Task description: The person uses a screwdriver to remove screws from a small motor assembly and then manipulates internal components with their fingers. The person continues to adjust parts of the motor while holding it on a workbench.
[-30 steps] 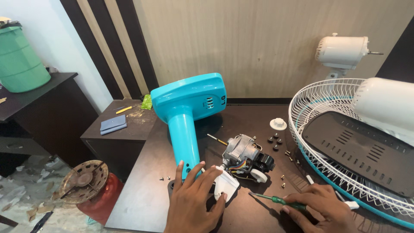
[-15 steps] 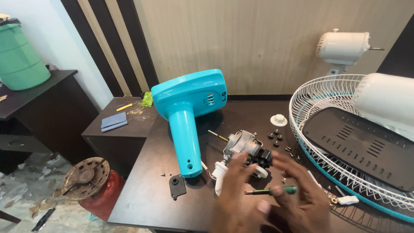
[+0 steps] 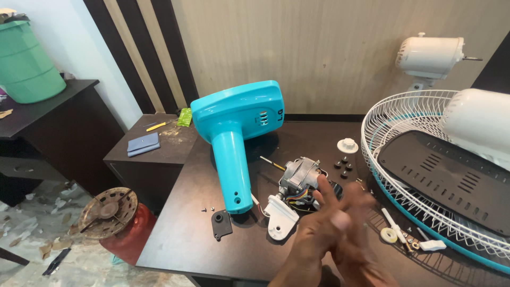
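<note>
Both hands — left hand (image 3: 319, 234), right hand (image 3: 361, 239) — blur beside the fan motor (image 3: 300, 180).

A beige wood-grain wall panel (image 3: 329, 53) runs behind the dark brown table (image 3: 180, 234), flanked on the left by vertical dark and cream stripes (image 3: 138, 53) and a plain white wall (image 3: 85, 37). Left of the table stands a low dark cabinet (image 3: 154, 159) and, farther left, a dark desk (image 3: 48, 133) bearing a green plastic bin (image 3: 26, 64). The floor (image 3: 32, 228) is pale mottled stone littered with scraps, and the light is even and soft.
</note>
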